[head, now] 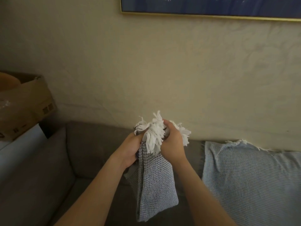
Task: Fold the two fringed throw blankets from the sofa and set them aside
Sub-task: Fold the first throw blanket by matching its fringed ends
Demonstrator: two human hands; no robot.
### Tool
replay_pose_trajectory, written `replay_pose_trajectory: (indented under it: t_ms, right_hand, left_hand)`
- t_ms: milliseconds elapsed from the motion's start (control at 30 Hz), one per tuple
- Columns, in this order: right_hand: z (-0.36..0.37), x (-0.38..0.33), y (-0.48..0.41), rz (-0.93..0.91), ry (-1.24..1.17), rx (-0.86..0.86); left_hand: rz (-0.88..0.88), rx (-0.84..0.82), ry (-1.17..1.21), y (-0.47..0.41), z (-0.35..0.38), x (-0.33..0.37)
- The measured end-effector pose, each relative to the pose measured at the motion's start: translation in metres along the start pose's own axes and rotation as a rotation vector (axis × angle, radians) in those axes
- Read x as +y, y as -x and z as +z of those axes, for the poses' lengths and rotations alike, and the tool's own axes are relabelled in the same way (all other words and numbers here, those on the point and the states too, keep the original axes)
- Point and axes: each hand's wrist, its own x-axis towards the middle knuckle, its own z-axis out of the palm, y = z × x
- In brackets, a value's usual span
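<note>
hands, left (130, 150) and right (172, 144), clench grey blanket (156, 185) above grey sofa (91, 152) by cream wall (162, 70)

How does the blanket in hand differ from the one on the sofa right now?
The dark blanket hangs gathered into a narrow folded strip, held up by the left hand and right hand at its fringed end; the light blue blanket lies spread over the sofa, untouched. The dark one has a dark-and-white speckled weave; the light blue one is pale and finely ribbed. Both have white fringe.
</note>
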Motion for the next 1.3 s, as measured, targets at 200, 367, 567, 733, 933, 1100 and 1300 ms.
replay_pose_trajectory:
  t_ms: [200,367,567,733,933,1100,1300]
  right_hand:
    - [0.003,0.000,-0.003,-0.198,0.342,-0.067]
    - [0.001,-0.006,-0.004,-0.285,0.390,0.045]
    - [-0.003,-0.009,0.001,-0.406,0.366,0.088]
    - [-0.009,-0.016,0.003,-0.514,0.399,0.009]
    - [-0.006,-0.005,0.004,-0.576,0.432,0.030]
    - [-0.007,-0.010,0.004,-0.554,0.319,0.046]
    - [-0.010,-0.020,-0.003,-0.524,0.299,0.063]
  left_hand:
    - [-0.025,-0.036,0.067,0.006,0.006,0.008]
    - [-0.057,-0.017,0.137,0.006,0.003,0.006]
    - [0.020,-0.044,0.108,0.011,0.002,0.006]
    - [0.007,-0.027,0.066,0.014,0.004,0.008]
    - [-0.025,-0.049,0.093,0.013,0.010,0.010]
    - [-0.035,-0.096,0.066,0.013,0.014,0.015]
    - [-0.004,-0.113,0.105,0.015,0.020,0.024]
